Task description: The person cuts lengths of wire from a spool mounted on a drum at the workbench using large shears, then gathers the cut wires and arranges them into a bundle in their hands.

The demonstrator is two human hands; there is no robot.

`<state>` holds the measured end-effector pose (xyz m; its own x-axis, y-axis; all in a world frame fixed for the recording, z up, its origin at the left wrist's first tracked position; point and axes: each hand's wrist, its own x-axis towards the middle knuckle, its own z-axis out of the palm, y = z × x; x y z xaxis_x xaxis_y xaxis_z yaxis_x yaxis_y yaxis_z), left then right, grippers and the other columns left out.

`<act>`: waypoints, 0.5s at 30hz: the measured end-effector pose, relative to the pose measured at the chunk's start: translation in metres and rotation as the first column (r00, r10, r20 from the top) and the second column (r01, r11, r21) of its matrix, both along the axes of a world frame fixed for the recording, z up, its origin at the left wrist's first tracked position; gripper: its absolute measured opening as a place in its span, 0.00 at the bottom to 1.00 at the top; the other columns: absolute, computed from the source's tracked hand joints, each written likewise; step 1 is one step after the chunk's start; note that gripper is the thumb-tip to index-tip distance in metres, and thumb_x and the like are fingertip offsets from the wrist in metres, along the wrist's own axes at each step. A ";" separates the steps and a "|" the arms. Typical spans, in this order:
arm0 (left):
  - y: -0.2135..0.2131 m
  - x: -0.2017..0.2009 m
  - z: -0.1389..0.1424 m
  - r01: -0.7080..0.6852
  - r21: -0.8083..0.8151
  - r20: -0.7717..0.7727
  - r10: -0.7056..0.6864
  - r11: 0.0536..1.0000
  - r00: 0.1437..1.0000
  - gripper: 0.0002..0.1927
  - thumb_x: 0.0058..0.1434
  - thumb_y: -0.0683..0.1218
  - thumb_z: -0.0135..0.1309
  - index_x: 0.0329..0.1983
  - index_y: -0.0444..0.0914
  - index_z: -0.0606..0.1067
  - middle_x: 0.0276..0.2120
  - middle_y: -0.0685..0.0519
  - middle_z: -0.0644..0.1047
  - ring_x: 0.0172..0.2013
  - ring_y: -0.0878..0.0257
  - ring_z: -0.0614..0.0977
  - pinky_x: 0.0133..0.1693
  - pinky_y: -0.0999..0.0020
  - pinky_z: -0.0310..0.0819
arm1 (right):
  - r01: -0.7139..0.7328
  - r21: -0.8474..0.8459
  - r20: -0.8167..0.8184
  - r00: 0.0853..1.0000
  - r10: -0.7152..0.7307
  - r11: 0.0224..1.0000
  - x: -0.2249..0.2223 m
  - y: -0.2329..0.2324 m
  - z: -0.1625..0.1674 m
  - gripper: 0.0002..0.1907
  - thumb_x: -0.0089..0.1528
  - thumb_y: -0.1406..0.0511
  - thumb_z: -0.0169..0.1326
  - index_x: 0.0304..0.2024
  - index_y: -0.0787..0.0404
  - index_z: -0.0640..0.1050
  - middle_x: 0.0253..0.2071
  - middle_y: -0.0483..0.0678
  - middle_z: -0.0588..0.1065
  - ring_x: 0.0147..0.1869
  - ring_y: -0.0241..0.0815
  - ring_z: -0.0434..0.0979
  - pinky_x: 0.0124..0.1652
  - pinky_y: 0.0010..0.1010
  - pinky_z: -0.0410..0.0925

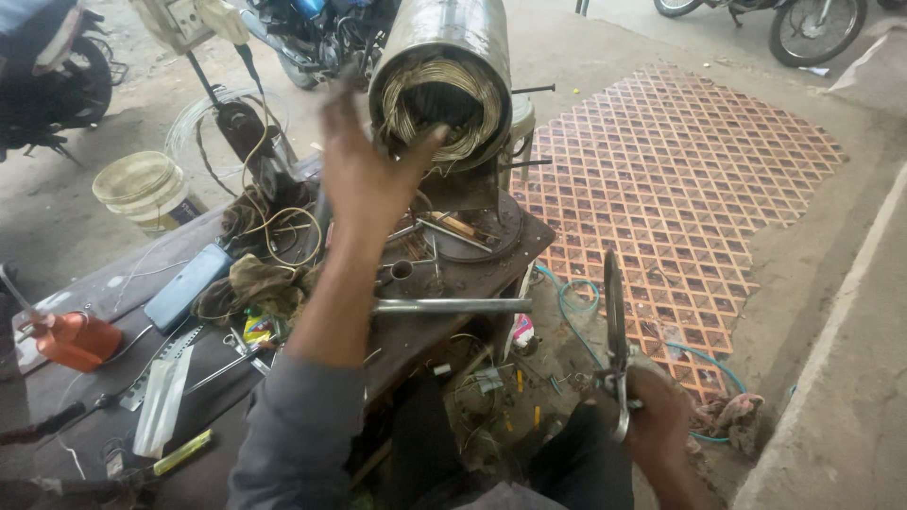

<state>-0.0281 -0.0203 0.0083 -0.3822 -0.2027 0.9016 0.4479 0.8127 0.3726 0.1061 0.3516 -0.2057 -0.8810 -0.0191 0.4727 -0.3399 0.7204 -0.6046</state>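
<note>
Left hand (pixel 364 165) up at 11 o'clock, fingers spread loose, gripping nothing, thumb just touching the copper windings (pixel 444 104) in the mouth of the steel motor cylinder (pixel 449 38) standing at 12 on the cluttered table (pixel 472 255). Right hand (pixel 657 411) down at 4 o'clock, clamped around a pair of scissors (pixel 615 326), blades pointing up.

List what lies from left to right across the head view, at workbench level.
Orange oil can → blue flat case → left hand → metal cylinder with wire windings → scissors in the right hand → patterned mat.
</note>
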 end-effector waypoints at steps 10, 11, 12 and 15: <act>-0.003 -0.035 0.018 -0.001 -0.063 0.195 0.014 0.998 0.981 0.41 0.50 0.40 0.66 0.67 0.36 0.63 0.56 0.41 0.77 0.51 0.43 0.83 0.49 0.54 0.79 | 0.116 0.407 -0.288 0.958 0.007 0.906 -0.029 0.031 0.115 0.30 0.41 0.44 0.70 0.33 0.57 0.77 0.28 0.44 0.76 0.36 0.48 0.74 0.46 0.46 0.66; -0.004 -0.035 0.025 0.010 -0.134 0.194 0.016 0.991 0.981 0.41 0.48 0.40 0.67 0.66 0.36 0.63 0.56 0.41 0.76 0.49 0.42 0.83 0.46 0.53 0.79 | 0.128 0.426 -0.284 0.959 -0.002 0.896 -0.033 0.033 0.127 0.31 0.41 0.43 0.71 0.30 0.58 0.76 0.26 0.45 0.75 0.32 0.47 0.73 0.45 0.46 0.65; -0.006 -0.036 0.034 -0.016 -0.260 0.222 0.076 0.966 0.972 0.40 0.48 0.39 0.66 0.66 0.37 0.65 0.55 0.42 0.76 0.48 0.43 0.83 0.45 0.53 0.80 | 0.139 0.444 -0.279 0.960 -0.010 0.885 -0.036 0.033 0.137 0.32 0.42 0.42 0.73 0.28 0.58 0.75 0.24 0.45 0.74 0.28 0.45 0.73 0.44 0.46 0.64; -0.005 -0.040 0.058 -0.078 -0.559 0.196 0.223 0.826 0.955 0.39 0.49 0.36 0.66 0.66 0.41 0.68 0.53 0.44 0.76 0.48 0.45 0.82 0.42 0.53 0.80 | 0.117 0.498 -0.323 0.945 0.058 0.859 -0.044 0.028 0.163 0.29 0.45 0.44 0.69 0.30 0.58 0.76 0.26 0.44 0.74 0.28 0.46 0.73 0.41 0.45 0.61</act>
